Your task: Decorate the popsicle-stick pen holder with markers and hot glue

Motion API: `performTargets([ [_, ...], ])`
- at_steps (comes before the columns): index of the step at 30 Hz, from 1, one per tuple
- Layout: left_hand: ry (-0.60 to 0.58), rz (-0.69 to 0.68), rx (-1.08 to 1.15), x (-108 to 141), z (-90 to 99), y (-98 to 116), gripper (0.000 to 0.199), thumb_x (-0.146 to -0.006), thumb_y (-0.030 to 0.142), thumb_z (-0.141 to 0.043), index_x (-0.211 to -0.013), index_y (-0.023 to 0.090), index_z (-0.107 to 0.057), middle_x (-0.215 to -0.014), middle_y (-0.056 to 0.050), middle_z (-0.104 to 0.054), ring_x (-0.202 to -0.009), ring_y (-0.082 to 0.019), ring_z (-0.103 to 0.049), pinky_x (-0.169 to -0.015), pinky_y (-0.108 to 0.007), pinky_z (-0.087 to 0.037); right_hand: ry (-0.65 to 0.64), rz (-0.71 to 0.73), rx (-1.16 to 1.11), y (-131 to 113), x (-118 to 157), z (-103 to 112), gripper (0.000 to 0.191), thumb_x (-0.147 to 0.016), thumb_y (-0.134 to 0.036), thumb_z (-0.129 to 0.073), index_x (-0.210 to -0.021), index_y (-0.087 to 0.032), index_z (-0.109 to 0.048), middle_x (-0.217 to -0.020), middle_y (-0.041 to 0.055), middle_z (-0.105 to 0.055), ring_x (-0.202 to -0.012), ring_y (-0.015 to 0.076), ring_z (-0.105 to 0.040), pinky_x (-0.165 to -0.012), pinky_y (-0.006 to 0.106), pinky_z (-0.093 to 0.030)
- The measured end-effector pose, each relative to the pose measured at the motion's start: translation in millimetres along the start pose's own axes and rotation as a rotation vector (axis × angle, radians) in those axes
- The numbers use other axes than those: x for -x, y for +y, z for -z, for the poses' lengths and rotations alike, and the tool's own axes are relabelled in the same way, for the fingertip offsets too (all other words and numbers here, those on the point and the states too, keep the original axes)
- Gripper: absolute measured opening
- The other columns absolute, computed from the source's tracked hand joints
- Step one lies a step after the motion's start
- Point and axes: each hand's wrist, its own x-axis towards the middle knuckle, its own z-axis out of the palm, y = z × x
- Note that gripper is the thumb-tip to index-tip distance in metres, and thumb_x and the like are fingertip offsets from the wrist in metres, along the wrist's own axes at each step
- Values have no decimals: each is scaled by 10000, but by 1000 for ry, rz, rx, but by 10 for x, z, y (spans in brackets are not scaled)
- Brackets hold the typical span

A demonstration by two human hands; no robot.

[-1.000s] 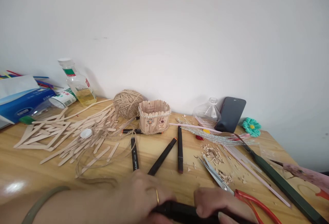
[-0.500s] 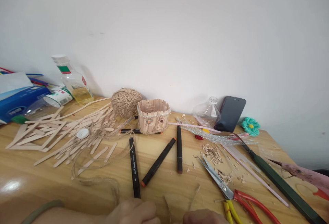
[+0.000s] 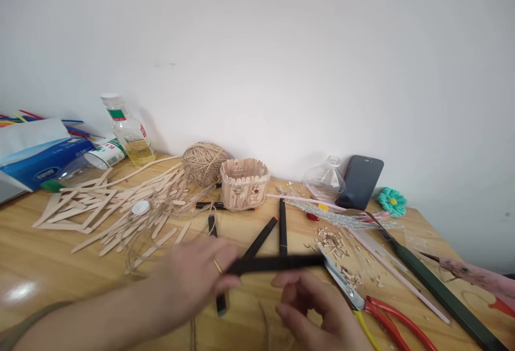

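Note:
My left hand (image 3: 197, 273), with a ring on one finger, is closed on one end of a black marker (image 3: 281, 262), blurred by motion and lying nearly level above the table. Just under the marker's free end is my right hand (image 3: 314, 308), its fingers curled with thumb and forefinger apart; I cannot tell whether it touches the marker. More black markers lie below: one (image 3: 221, 304) partly under my left hand, a slanted one (image 3: 263, 234) and an upright-lying one (image 3: 283, 227). Behind them stands a small craft-stick basket (image 3: 244, 185) with flower decorations.
Left of the basket are a ball of twine (image 3: 204, 163), loose craft sticks (image 3: 96, 209), a white cap (image 3: 140, 207) and a bottle (image 3: 134, 141). At right lie red-handled scissors (image 3: 350, 289), wood chips (image 3: 332, 241), a phone (image 3: 360, 182), a green tool (image 3: 434, 286) and a pink glue gun (image 3: 475, 278).
Both hands have risen from the bottom edge into view. A black marker now shows in my left hand. The view has shifted slightly, moving the table items a little right at the left side.

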Motion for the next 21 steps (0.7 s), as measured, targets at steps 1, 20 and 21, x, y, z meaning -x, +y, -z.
performTargets([
  [1,-4,111,-61,74,10,-123,429,-992,427,-214,-1021,196,-574,-753,-22,-683,-611,-167,-647,-527,-260,-446,-4,10,62,-10,-18,17,155,-728,-372,-704,-791,-238,-658,-608,-35,-540,-566,119,-461,-555,229,-377],
  [20,-270,377,-461,417,94,-1171,416,-959,409,-334,-1150,134,-580,-1031,-152,-630,-1007,-325,-566,-777,-407,-486,-97,573,1455,-109,-395,-31,240,-811,0,-503,-928,-174,-621,-831,51,-663,-718,224,-657,-505,287,-427],
  [21,-239,375,-456,388,96,-1142,423,-958,421,-337,-1157,136,-577,-1056,-151,-629,-1027,-323,-561,-793,-408,-486,-113,608,1527,-124,-434,-80,271,-796,22,-511,-952,-174,-616,-850,51,-658,-727,221,-654,-479,282,-412],
])
